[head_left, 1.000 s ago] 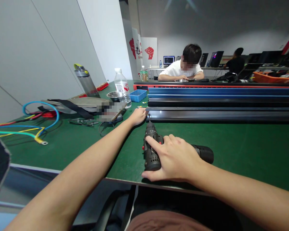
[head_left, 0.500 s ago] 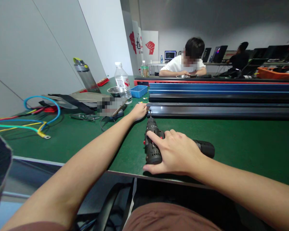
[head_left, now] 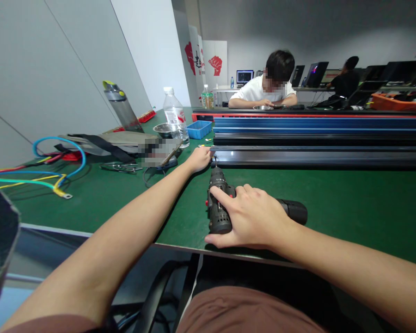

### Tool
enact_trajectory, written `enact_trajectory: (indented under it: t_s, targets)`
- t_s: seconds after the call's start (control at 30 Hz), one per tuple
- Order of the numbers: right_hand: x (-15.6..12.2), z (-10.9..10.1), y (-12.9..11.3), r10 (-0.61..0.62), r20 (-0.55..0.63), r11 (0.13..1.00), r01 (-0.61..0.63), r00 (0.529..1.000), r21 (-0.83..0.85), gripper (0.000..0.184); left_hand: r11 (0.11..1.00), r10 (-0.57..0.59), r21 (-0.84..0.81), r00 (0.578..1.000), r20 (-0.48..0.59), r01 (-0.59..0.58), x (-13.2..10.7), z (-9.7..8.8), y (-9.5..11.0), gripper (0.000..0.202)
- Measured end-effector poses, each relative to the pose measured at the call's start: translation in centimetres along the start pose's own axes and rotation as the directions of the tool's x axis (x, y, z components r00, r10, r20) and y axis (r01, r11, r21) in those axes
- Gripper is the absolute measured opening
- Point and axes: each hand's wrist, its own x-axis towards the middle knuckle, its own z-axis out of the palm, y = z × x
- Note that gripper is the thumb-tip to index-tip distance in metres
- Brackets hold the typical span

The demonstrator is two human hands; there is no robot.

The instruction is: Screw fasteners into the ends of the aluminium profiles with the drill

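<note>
One cordless drill (head_left: 219, 213), clasped in our right hand (head_left: 254, 215), is just before the left end of the front metal profile (head_left: 298, 159); at that end is our left hand (head_left: 198, 159), whose grip we cannot tell; left beyond the profile sits a blue tray (head_left: 199, 132).

Tbl (head_left: 367, 203) has rm R of drill (head_left: 219, 215), but rails (head_left: 319, 159) block fwd.

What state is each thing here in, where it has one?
Glossy dark metal rail: lying horizontal.
Black cordless drill: held sideways, bit at rail's left end; running unclear.
Right hand: gripping drill.
Left hand: at rail's left end.
Clear plastic bottle: upright, capped.
Grey translucent tumbler: lidded.
Blue rectangular plastic bin: open-topped.
Small black-framed screen: lit.
</note>
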Motion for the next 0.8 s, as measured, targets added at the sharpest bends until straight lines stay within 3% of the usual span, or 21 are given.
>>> enact_trajectory:
  t_s: [0.8]
  targets:
    - [0.0,-0.06,0.08,0.004,0.004,1.0,-0.004,1.0,0.02,0.089,1.0,-0.012,0.012,1.0,-0.007,0.012,0.0,0.05,-0.2,0.042]
